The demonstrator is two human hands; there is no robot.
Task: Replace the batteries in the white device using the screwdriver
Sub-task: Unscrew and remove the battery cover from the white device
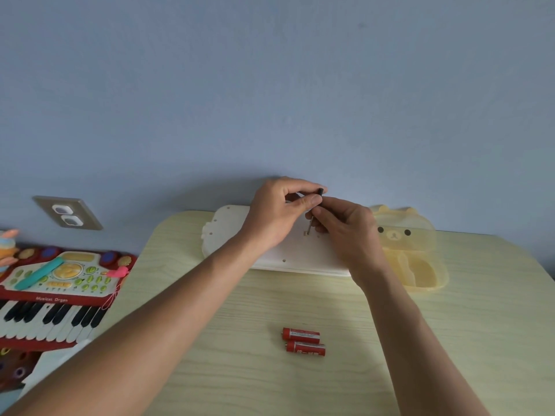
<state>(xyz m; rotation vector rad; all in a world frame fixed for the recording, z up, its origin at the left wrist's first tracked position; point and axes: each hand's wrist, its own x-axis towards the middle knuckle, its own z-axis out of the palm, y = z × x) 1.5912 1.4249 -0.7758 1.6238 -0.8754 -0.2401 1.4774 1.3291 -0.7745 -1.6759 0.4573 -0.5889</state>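
Note:
The white device (228,232) lies face down at the far edge of the table, its flat back with small screw holes facing up. A small screwdriver (315,208) with a black handle stands nearly upright, its metal tip on the device's back. My left hand (279,211) pinches the black handle top between thumb and fingers. My right hand (345,229) grips the shaft lower down and rests on the device. Two red batteries (303,340) lie side by side on the table, near me, apart from both hands.
A translucent yellow bear-shaped box (414,256) sits open right of the device. A red toy keyboard (57,292) lies left of the pale wood table (240,370). A wall socket (67,216) is on the blue wall behind.

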